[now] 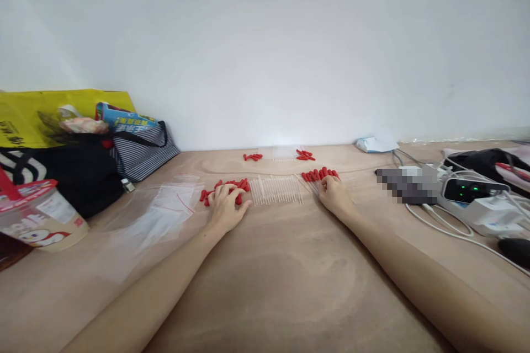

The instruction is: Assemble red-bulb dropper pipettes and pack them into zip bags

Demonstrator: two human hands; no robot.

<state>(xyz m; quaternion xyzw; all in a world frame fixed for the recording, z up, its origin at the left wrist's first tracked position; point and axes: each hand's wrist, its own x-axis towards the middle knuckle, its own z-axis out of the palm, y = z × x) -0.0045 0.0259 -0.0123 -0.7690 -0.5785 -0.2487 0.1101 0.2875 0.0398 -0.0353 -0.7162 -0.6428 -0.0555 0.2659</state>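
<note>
A row of thin clear sticks (276, 190) with red caps at both ends lies across the wooden table (265, 287). My left hand (226, 205) rests palm down on the left red caps (223, 185), fingers spread flat over them. My right hand (334, 194) lies on the right red caps (319, 174), fingers stretched forward and touching them. A second, smaller row of capped sticks (281, 155) lies farther back by the wall.
Clear zip bags (165, 210) lie left of my left hand. Bags (83, 171), a yellow sack (45, 116) and a snack tub (41, 220) crowd the left edge. At right sit chargers (472, 196), white cables (447, 229) and a dark bag (488, 162).
</note>
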